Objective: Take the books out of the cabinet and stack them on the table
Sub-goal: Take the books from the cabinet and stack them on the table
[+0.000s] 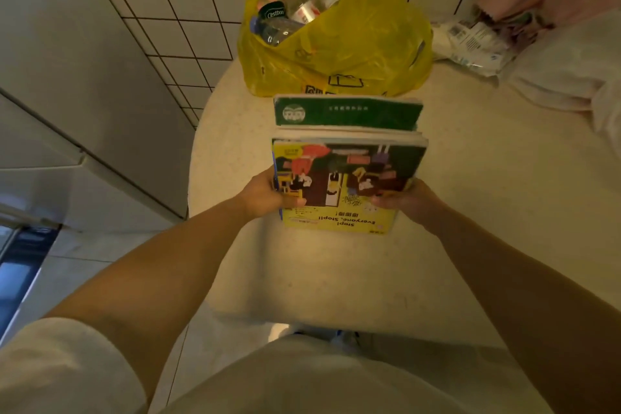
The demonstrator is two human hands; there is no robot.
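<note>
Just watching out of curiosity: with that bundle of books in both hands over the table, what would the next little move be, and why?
Probably lower the bundle of thin picture books flat onto the pale round table. The left hand and right hand each grip a side edge, and the bundle appears to hover just above bare tabletop, short of the yellow plastic bag of bottles.

Head-worn view, steeply down, apparently close over table (470, 212).

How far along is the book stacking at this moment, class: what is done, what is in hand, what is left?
Done: a green book already lies on the table, in front of the yellow bag. In hand: the left hand and right hand grip a bundle of books, yellow picture book on top, by its sides. Left: setting the bundle down. The cabinet's contents are not visible.
</note>
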